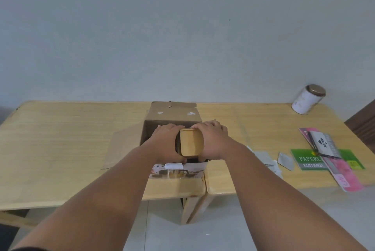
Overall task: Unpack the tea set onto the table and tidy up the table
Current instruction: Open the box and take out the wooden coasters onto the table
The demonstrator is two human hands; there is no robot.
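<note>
While both hands, left hand [165, 142] and right hand [212, 139], clamped a pale wooden tray [191, 142] inside the open brown cardboard box [172, 113], scattered papers [324, 155] lay well right of them.

Readable text sits near the table's [60, 129] right edge: green booklet [304, 160] reads "PAPERL…" (cut off) over "KUITANSI", grey-white packet [322, 143] on top reads "JOYKO"; box [176, 171] print illegible.

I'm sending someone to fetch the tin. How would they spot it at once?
Look at the wooden table, then its far right corner by the wall. There stands the white tin, well behind the booklets: the only round thing, with a bronze lid.
</note>
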